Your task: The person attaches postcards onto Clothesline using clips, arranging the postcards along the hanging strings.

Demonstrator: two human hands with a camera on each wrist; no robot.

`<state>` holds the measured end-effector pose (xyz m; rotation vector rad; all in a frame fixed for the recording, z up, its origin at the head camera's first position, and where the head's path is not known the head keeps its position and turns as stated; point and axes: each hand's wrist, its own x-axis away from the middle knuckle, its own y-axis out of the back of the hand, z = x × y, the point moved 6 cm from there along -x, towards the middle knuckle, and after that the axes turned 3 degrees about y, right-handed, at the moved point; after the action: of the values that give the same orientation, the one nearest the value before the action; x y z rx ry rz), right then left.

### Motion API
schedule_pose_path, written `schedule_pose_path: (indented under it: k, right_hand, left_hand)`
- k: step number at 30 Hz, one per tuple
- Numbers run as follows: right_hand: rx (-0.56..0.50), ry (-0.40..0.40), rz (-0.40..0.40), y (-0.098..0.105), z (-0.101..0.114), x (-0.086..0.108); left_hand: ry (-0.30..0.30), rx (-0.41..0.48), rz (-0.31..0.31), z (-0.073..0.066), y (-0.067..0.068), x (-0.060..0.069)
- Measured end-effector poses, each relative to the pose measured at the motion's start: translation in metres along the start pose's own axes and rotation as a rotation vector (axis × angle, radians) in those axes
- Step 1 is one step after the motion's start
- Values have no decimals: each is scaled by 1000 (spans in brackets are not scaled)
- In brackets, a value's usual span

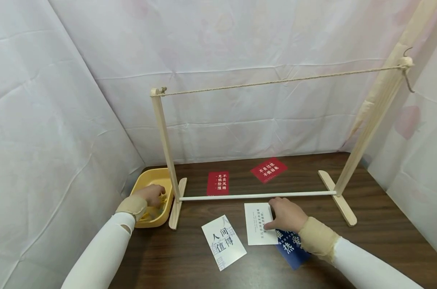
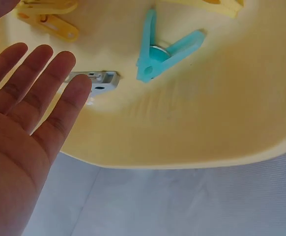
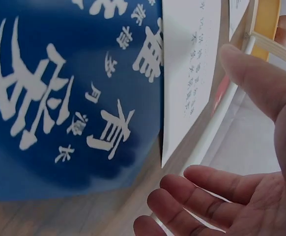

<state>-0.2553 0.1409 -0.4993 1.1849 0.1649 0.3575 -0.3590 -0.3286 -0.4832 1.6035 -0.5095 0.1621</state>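
Note:
My left hand [image 1: 151, 195] reaches into a yellow basket [image 1: 156, 222] at the table's left. In the left wrist view its fingers are straight and hold nothing. Inside lie a teal clothespin [image 2: 153, 61], a grey clothespin [image 2: 106, 81] partly behind a finger, and yellow clothespins [image 2: 59, 27]. My right hand [image 1: 287, 214] is over the right edge of a white card [image 1: 256, 224] printed with text. Thumb and fingers are spread apart, with no card visibly pinched between them. A blue card [image 1: 292, 251] lies partly under the white card and my right wrist.
A wooden rack stands across the table, with a rope [image 1: 240, 85] strung between its left post [image 1: 164, 136] and right post [image 1: 370, 120]. A white rod [image 1: 240, 196] joins the bases. Two red cards [image 1: 218, 183] lie behind the rod; another white card [image 1: 223, 243] lies in front.

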Motion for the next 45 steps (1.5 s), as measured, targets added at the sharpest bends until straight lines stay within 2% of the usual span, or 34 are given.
schedule_pose_path:
  k: [9, 16, 20, 23, 26, 29, 31, 34, 37, 38, 39, 41, 42, 44, 45]
  right_hand:
    - [115, 12, 6, -10, 4, -7]
    - [121, -24, 6, -16, 5, -10]
    - [128, -24, 16, -19, 6, -12]
    - [135, -19, 23, -21, 7, -14]
    - [140, -10, 23, -22, 10, -14]
    - [134, 2, 24, -22, 14, -15]
    - [128, 12, 28, -22, 16, -16]
    - [123, 21, 45, -23, 19, -16]
    - [120, 22, 67, -24, 21, -17]
    - [115, 21, 73, -25, 21, -17]
    - [111, 21, 79, -26, 21, -18]
    - [105, 23, 90, -26, 21, -18]
    - [100, 24, 95, -26, 22, -18]
    - [94, 26, 107, -27, 23, -19]
    - [90, 28, 114, -28, 24, -19]
  left_hand:
    - [-27, -25, -31, -1, -3, -1]
    - [-55, -39, -48, -4, -3, 0]
    - [-48, -21, -48, -1, -6, -2]
    - [-40, -6, -26, 9, -10, -11]
    - [-28, -3, -19, 34, -24, -33]
    - [-24, -22, -28, 48, -32, -45]
    - [2, -16, -19, 43, -28, -40]
    - [25, -14, -2, 24, -15, -22]
    - [11, -17, -7, 14, -8, -10]
    - [15, -24, -8, 15, -9, -11]
    - [17, -30, -10, 23, -15, -19]
    - [-9, -46, -19, 32, -20, -27]
    - [12, -45, -8, 29, -19, -25]
    - [6, -41, -5, 30, -18, -25]
    - [-1, -36, -9, 27, -16, -21]
